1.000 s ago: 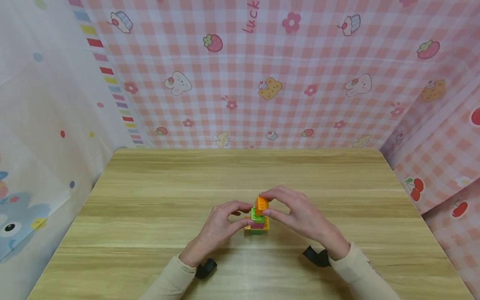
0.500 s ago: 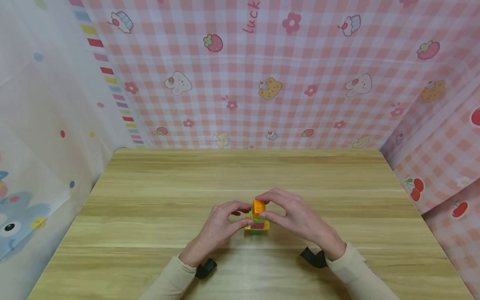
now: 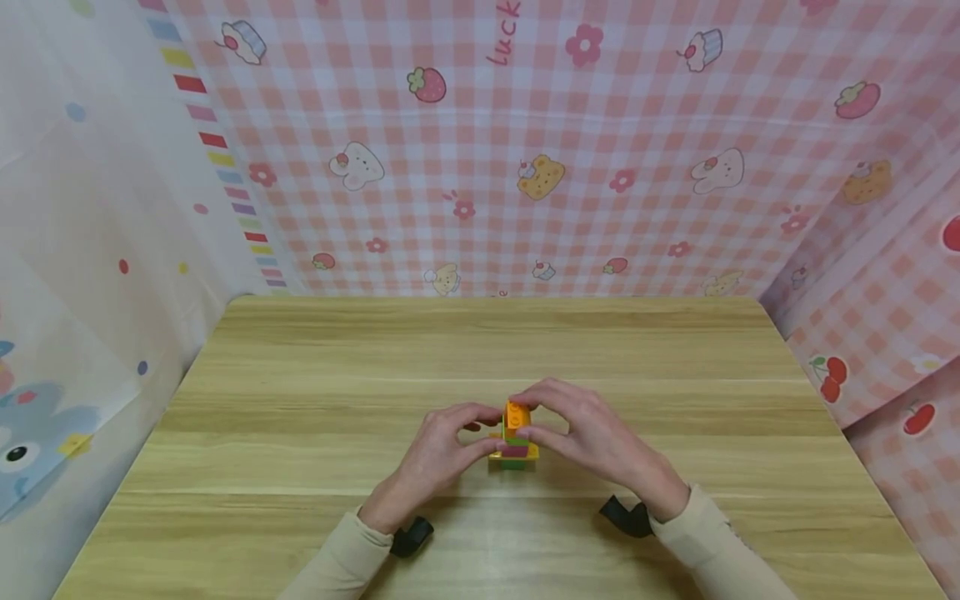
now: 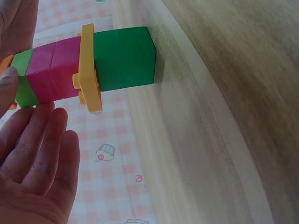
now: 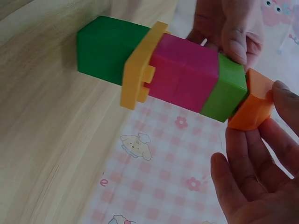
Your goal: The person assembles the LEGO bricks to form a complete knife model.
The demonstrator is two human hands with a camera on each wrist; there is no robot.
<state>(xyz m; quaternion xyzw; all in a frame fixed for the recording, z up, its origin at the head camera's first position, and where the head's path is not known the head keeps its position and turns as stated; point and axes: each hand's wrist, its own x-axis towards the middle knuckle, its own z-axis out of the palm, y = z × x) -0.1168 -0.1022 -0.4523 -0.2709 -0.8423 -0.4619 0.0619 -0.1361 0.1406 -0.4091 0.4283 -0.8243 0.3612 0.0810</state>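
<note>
A tower of toy building blocks stands upright on the wooden table: a dark green block (image 4: 125,58) at the base, a yellow plate (image 4: 88,67), magenta blocks (image 4: 53,70) and a light green block (image 5: 225,87). My left hand (image 3: 438,454) pinches the tower from the left around the light green block, its thumb on that block's side. An orange block (image 5: 252,100) sits at the top, slightly tilted against the light green one. My right hand (image 3: 600,425) holds it between thumb and fingertips. Whether its underside is fully seated cannot be told.
The wooden table (image 3: 337,358) reaches back to a pink checked cloth wall (image 3: 480,167). White patterned cloth (image 3: 97,208) hangs on the left. Dark straps (image 3: 628,517) hang at both wrists.
My right hand has brought the orange block down and slightly left onto the light green block, covering its studs. My left hand and the lower tower have stayed in place.
</note>
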